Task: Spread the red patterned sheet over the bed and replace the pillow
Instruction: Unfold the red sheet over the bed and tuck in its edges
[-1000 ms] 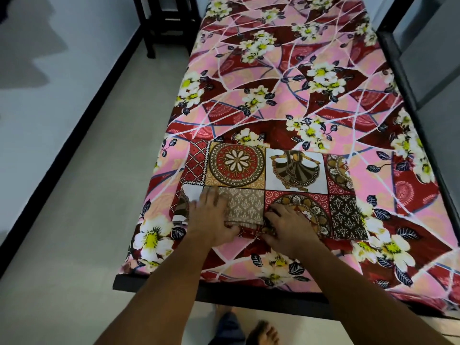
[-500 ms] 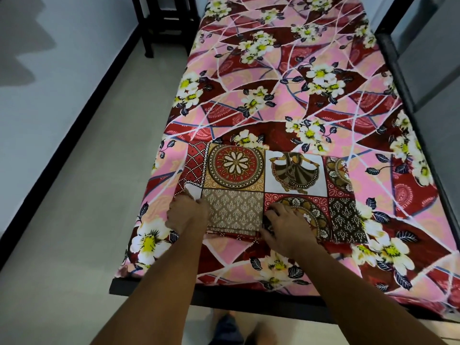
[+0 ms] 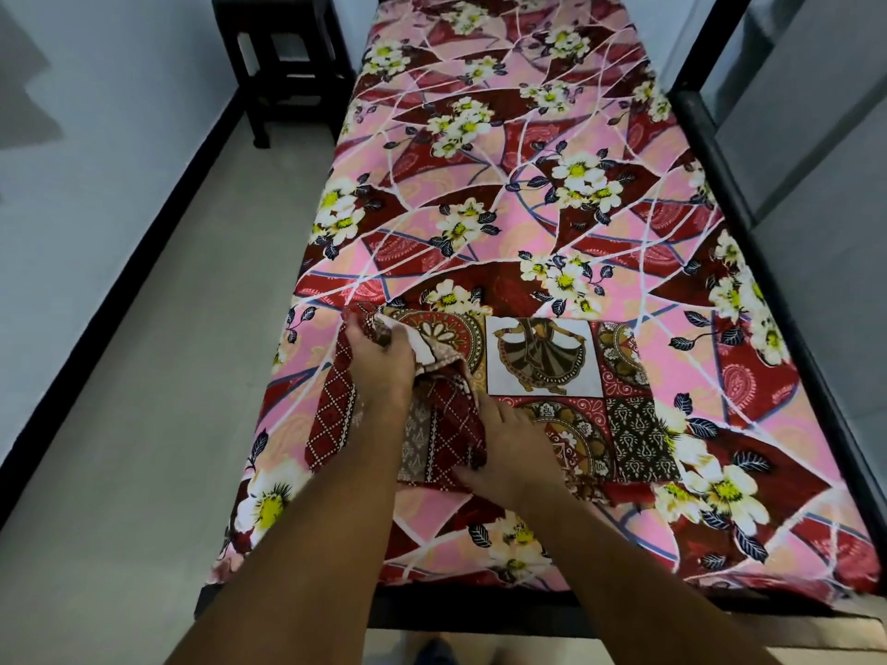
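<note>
A folded red patterned sheet (image 3: 566,376) with medallion and dancer squares lies on the near end of the bed, on top of a pink and maroon floral cover (image 3: 504,194). My left hand (image 3: 379,362) grips the sheet's left part and has lifted a bunched layer off the fold. Lower down, my right hand (image 3: 509,448) rests at the sheet's front edge, fingers curled on a loose red layer. No pillow is in view.
The bed's black frame (image 3: 749,194) runs along the right side against a grey wall. A dark wooden stool (image 3: 283,64) stands at the far left of the bed. Pale floor (image 3: 158,376) lies to the left, edged by a black skirting.
My left hand has slid to the sheet's left edge, closed on it and pulled a layer up and over. The view has shifted, showing more of the bed's far end.
</note>
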Tool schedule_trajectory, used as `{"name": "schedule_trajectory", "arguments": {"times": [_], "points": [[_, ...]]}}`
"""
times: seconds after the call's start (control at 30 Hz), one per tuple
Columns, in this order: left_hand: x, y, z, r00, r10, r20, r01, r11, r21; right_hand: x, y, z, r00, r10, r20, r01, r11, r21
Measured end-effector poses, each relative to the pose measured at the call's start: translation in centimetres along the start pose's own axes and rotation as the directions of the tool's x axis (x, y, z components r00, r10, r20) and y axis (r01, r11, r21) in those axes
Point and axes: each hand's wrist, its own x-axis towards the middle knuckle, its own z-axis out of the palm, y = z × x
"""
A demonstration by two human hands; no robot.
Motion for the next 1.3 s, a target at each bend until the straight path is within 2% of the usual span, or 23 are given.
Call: {"name": "schedule_trajectory", "arguments": {"times": [0.1,0.2,0.33,0.43,0.53,0.7,0.83,0.97,1.13,1.2,1.3], "points": [[0.8,0.6,0.3,0.999,0.028,0.018,-0.026,0.995,-0.099,0.1,0.9,-0.2,0.988,0.125,-0.085,-0.122,0.992,0.04],[1.5,1.4,0.6,1.0,0.029,-0.01,-0.03,0.987,-0.159,-0.1,2.6,-0.8,0.962,0.268,-0.053,-0.271,0.961,-0.063],[2.6,2.2,1.5,0.999,0.033,-0.004,-0.033,0.989,-0.143,-0.1,4.5,-2.0,0.865,0.498,-0.06,-0.502,0.856,-0.122],[3.3,2.8,2.3,1.0,0.023,0.011,-0.021,0.988,-0.152,0.5,5.2,-3.8,0.794,0.603,-0.08,-0.605,0.769,-0.203],[4.0,3.7,2.9,1.0,0.02,-0.023,-0.023,0.99,-0.141,1.2,5.4,-5.8,0.755,0.652,-0.075,-0.653,0.735,-0.183],[4.8,4.0,4.4,0.997,0.063,-0.046,-0.068,0.989,-0.134,0.1,6.0,-5.9,0.76,0.648,0.061,-0.628,0.755,-0.19],[5.0,4.3,5.4,0.984,0.108,-0.142,-0.119,0.99,-0.073,-0.5,7.5,-6.0,0.73,0.684,0.006,-0.667,0.714,-0.213],[5.1,4.8,5.4,0.977,0.094,-0.192,-0.108,0.992,-0.066,0.4,8.9,-8.1,0.663,0.744,-0.087,-0.748,0.662,-0.043],[4.5,4.8,4.8,0.985,0.08,-0.156,-0.09,0.994,-0.063,3.0,8.8,-7.7,0.575,0.805,-0.149,-0.736,0.588,0.336],[4.6,4.4,4.2,0.987,0.093,-0.134,-0.101,0.993,-0.054,3.6,8.4,-7.1,0.568,0.796,-0.209,-0.68,0.597,0.425],[4.8,4.1,3.8,0.989,0.095,-0.113,-0.103,0.992,-0.069,4.7,8.0,-7.4,0.605,0.722,-0.336,-0.568,0.687,0.453]]}}
